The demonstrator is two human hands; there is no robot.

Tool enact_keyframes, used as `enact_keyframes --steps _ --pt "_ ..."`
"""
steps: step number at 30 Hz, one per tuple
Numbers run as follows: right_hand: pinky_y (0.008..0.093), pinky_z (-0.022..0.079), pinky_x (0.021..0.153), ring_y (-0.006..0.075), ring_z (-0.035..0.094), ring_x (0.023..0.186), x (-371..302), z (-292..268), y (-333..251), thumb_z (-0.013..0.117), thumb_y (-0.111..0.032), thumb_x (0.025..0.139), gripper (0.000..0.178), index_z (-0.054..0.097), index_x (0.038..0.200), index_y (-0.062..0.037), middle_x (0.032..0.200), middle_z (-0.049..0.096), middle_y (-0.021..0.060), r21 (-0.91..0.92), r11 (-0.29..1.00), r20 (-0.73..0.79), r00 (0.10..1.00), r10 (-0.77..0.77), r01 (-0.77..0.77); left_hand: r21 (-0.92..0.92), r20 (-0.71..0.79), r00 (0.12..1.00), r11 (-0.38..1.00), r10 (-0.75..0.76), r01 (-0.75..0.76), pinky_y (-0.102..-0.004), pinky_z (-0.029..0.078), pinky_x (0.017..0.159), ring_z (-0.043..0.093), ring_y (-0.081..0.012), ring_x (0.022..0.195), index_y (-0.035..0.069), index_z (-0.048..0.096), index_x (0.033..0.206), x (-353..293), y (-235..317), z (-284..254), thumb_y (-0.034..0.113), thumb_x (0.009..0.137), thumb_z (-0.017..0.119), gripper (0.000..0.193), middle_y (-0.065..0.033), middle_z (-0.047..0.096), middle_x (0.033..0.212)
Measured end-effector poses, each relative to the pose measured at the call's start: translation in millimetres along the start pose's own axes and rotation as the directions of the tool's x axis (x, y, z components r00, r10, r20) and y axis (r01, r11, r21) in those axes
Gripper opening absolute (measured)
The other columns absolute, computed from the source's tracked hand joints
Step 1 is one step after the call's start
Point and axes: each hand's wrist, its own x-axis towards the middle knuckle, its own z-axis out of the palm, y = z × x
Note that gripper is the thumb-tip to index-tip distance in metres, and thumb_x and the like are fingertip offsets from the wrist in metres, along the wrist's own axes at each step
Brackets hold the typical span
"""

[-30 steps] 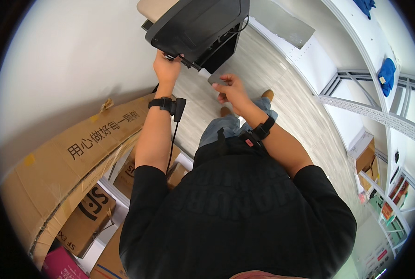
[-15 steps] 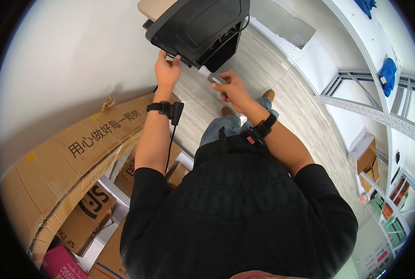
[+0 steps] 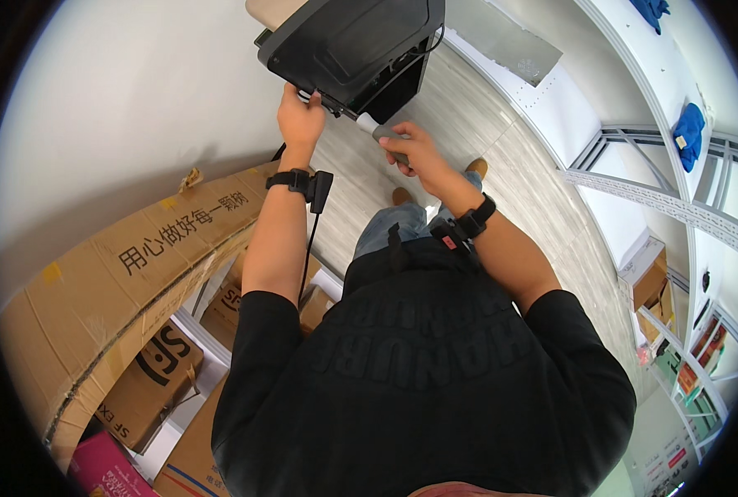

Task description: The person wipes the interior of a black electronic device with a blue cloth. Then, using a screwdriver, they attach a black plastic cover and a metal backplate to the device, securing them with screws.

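At the top of the view stands a big black machine (image 3: 348, 50) with a ribbed, moulded panel and a loose cable at its right side. My left hand (image 3: 300, 121) grips its lower left edge, the thumb on top and the other fingers partly hidden. My right hand (image 3: 416, 153) is closed round a grey-handled tool (image 3: 381, 137) with a pale front end, much like a screwdriver. That pale end reaches the machine's lower edge, just right of my left hand. The tool's very tip is too small to make out.
Long cardboard packaging (image 3: 129, 282) lies along the wall at left, with brown boxes (image 3: 158, 385) and a pink box (image 3: 108, 468) below it. White metal shelving (image 3: 658, 182) runs along the right, with a blue cloth (image 3: 688, 137). My shoes (image 3: 477, 170) stand on grey plank flooring.
Both hands have shifted slightly; the right hand with the tool sits a little higher and its handle is turned somewhat. The machine has barely moved.
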Motion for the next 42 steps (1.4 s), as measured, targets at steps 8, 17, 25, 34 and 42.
enact_keyframes --steps 8,17,25,34,42 --pt "0.0226 0.024 0.043 0.0061 0.041 0.048 -12 -19 5 0.064 -0.021 0.087 0.023 0.051 0.101 -0.008 0.065 0.056 0.0018 -0.011 1.0 0.008 1.0 0.012 -0.012 -0.116 -0.009 1.0 0.993 -0.006 0.004 -0.037 0.047 0.066 0.061 -0.0279 0.065 0.001 0.054 0.108 -3 -3 6 0.007 0.081 0.064 0.029 -0.0139 0.063 0.082" --pt "0.023 0.025 0.044 0.0069 0.042 0.049 -22 -29 5 0.065 -0.022 0.086 0.027 0.05 0.103 -0.007 0.066 0.056 0.0025 0.008 1.0 -0.037 0.999 0.012 -0.012 -0.327 -0.018 1.0 0.945 -0.021 0.014 -0.0311 0.047 0.059 0.057 -0.0185 0.061 0.0 0.047 0.115 -4 -6 17 -0.001 0.084 0.058 0.032 -0.0114 0.06 0.085" --pt "0.0239 0.025 0.044 0.0081 0.041 0.05 -33 -58 0 0.065 -0.022 0.085 0.033 0.049 0.109 -0.0042 0.067 0.055 0.0039 0.036 0.999 -0.062 0.998 0.01 -0.008 -0.442 0.057 0.986 0.881 -0.156 0.165 -0.0256 0.047 0.058 0.054 -0.0122 0.065 0.001 0.039 0.125 -3 7 22 -0.007 0.086 0.05 0.042 -0.0095 0.055 0.095" --pt "0.024 0.027 0.045 0.0078 0.042 0.05 -38 -131 -18 0.066 -0.022 0.085 0.025 0.052 0.1 -0.0073 0.067 0.056 0.0037 0.067 0.998 -0.102 0.995 0.022 -0.015 -0.074 -0.135 0.984 0.992 -0.116 0.107 -0.0359 0.051 0.065 0.062 -0.0265 0.061 -0.004 0.045 0.123 -5 11 28 0.005 0.078 0.053 0.046 -0.0187 0.064 0.089" --pt "0.0227 0.029 0.045 0.0074 0.043 0.05 -36 -214 -60 0.066 -0.022 0.085 0.022 0.053 0.097 -0.0092 0.067 0.056 0.003 0.086 0.996 -0.041 0.999 0.009 -0.005 -0.147 -0.198 0.891 0.911 -0.41 0.386 -0.0308 0.052 0.057 0.062 -0.0214 0.063 -0.004 0.037 0.125 -19 -37 56 0.008 0.081 0.06 0.051 -0.0159 0.062 0.086"
